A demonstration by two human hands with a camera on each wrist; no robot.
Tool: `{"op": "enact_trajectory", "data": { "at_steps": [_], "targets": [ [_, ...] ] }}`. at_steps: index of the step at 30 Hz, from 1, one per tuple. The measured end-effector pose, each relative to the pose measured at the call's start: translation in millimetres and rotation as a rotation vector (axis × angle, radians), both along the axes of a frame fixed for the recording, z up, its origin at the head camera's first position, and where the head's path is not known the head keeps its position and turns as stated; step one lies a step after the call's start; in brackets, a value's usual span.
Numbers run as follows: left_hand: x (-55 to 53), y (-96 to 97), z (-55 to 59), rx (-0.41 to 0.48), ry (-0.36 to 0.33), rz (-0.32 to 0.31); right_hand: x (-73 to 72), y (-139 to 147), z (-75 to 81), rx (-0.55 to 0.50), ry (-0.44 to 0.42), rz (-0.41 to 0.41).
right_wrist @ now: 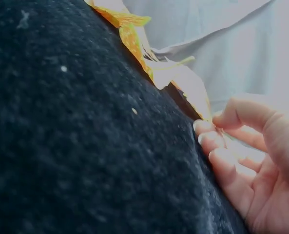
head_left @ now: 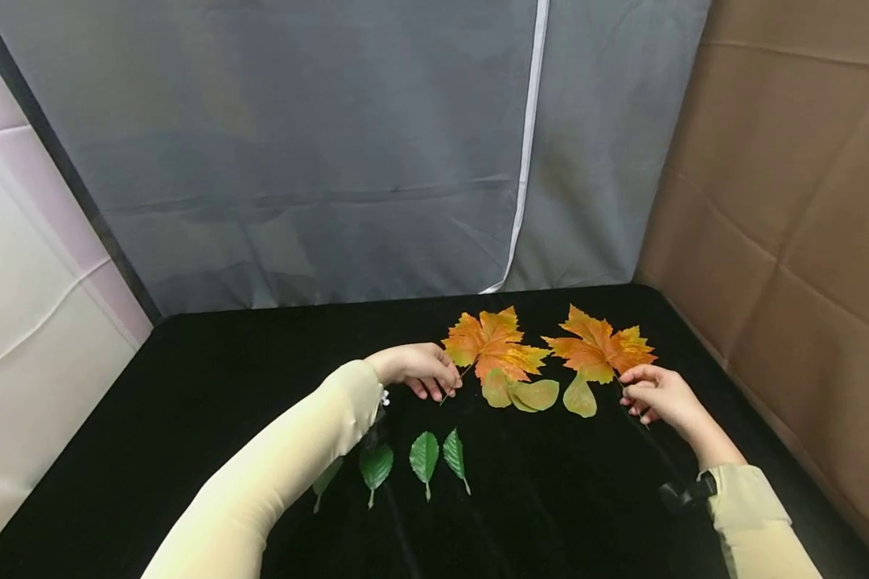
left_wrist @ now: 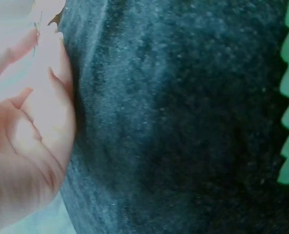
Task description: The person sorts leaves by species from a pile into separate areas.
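Note:
Two orange-yellow maple leaves lie side by side toward the back of a black cloth-covered table. My left hand pinches the thin stem of the left maple leaf; in the left wrist view, thumb and fingertips meet on that stem. At the other side, my right hand pinches the stem of the right maple leaf. The right wrist view shows this leaf close over the cloth, its stem between thumb and fingers. Yellow-green petal-shaped pieces lie below the maple leaves, one under the right leaf.
Several small green leaves stand in a row nearer the front, among them one in the middle; my left sleeve partly covers the leftmost. Grey curtain hangs behind the black table, with brown cloth at the right.

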State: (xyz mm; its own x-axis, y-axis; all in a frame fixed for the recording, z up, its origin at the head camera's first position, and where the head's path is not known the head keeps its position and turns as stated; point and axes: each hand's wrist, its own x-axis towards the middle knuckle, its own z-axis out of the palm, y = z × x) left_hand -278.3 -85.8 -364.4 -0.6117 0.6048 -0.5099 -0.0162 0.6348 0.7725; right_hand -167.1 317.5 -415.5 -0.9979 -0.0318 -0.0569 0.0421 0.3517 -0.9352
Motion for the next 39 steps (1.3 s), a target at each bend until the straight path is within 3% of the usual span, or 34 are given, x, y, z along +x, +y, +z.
{"op": "enact_trajectory", "data": {
  "at_steps": [10, 16, 21, 27, 39],
  "targets": [
    [3.8, -8.2, -2.5, 0.117, -0.063, 0.053, 2.5, 3.9, -3.4, -0.036, 0.043, 0.087],
    [7.1, -6.4, -1.9, 0.212, -0.052, -0.019, 2.4, 8.6, -4.7, -0.020, 0.048, 0.076],
    [8.0, -2.9, -4.8, 0.229, -0.063, -0.071, 2.4, 9.2, -7.0, -0.018, 0.049, 0.072],
    [9.6, -10.5, -8.6, 0.250, -0.061, -0.048, -6.4, 1.3, -6.7, -0.014, 0.038, 0.102],
    [10.5, -44.3, 17.0, 0.337, 0.025, 0.059, -18.3, -1.7, -6.0, 0.001, 0.035, 0.129]
  ]
}}
